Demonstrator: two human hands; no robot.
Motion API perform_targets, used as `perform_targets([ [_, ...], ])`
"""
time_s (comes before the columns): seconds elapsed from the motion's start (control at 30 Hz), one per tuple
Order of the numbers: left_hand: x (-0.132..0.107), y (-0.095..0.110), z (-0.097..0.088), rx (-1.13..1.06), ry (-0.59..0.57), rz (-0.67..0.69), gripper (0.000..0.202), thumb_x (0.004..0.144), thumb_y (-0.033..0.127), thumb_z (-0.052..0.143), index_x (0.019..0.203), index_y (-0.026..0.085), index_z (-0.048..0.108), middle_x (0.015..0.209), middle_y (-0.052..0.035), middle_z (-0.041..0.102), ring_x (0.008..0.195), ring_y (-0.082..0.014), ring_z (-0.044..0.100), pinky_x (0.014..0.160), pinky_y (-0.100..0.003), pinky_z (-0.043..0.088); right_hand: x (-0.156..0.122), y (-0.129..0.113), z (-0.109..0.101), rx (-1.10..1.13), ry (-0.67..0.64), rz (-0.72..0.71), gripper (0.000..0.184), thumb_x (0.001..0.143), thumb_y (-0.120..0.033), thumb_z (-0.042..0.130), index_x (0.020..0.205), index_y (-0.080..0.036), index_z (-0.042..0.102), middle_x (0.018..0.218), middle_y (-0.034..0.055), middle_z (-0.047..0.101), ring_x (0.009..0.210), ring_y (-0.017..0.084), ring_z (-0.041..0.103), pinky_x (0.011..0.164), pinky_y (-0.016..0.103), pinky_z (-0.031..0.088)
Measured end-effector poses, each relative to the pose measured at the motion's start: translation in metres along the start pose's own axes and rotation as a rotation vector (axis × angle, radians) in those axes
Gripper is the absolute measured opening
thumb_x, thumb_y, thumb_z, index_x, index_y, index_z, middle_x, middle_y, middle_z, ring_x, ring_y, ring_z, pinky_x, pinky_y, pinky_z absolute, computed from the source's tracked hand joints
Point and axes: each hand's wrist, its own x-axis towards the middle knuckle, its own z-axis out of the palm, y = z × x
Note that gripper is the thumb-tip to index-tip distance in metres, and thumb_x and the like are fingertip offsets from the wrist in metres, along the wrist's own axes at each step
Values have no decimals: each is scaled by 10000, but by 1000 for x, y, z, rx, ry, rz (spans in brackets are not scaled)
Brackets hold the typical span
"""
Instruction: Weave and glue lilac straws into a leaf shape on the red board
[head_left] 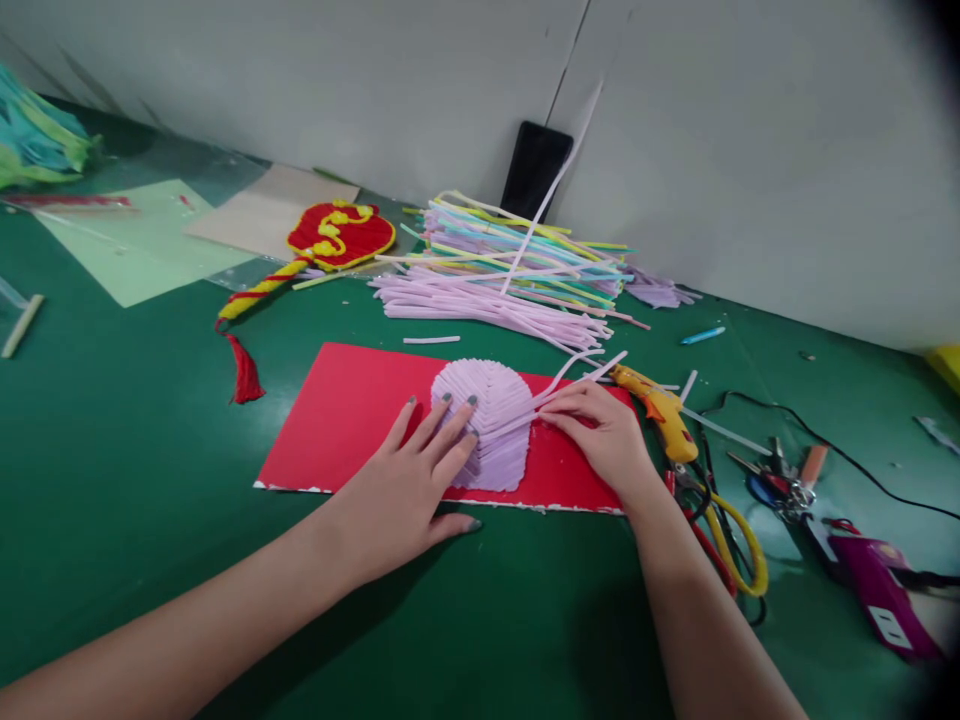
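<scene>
A rounded fan-like piece made of pale purple strips (491, 405) lies on a red card sheet (345, 415) on the green table. My left hand (409, 480) rests flat on the piece's left side, fingers spread. My right hand (600, 430) is closed at the piece's right edge, pinching the ends of a few pale purple strips (581, 375) that run up and to the right.
A heap of pastel strips (510, 275) lies behind the card. A yellow glue gun (660, 410), yellow-handled scissors (739, 555), keys and a purple tool (877, 590) sit at right. A red-and-yellow fan with tassel (330, 240) and paper sheets lie at left.
</scene>
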Motion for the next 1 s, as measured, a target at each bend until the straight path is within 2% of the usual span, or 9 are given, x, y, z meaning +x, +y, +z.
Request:
perform_targets([
  [0.3,-1,0,0,-13,11,1,696,870,640,395,1383,172,431,1539,-117,230,1408,-338,209,1125,-538,157,1,1,2,-26,-2,13,59,813,-268,664,815,-262,723,848,28,639,812,187,621,798,374,489],
  [0.47,1,0,-2,-39,4,8,687,870,628,414,1453,283,299,1552,-91,206,1405,-343,220,1106,-554,187,1,3,2,-28,-3,15,61,815,-260,660,818,-261,721,851,31,634,818,188,615,798,375,492],
  [0.57,2,0,-3,-47,-10,5,667,867,631,419,1447,321,305,1553,-78,214,1402,-348,225,1102,-562,186,0,4,2,-33,-7,12,64,818,-262,658,832,-266,721,862,29,636,832,188,615,815,378,490],
  [1.0,2,0,-3,-69,-21,-17,671,864,644,403,1442,313,321,1556,-66,207,1410,-339,205,1110,-558,164,0,6,3,-66,-1,7,71,823,-285,652,837,-270,720,880,29,633,844,191,614,824,384,487],
])
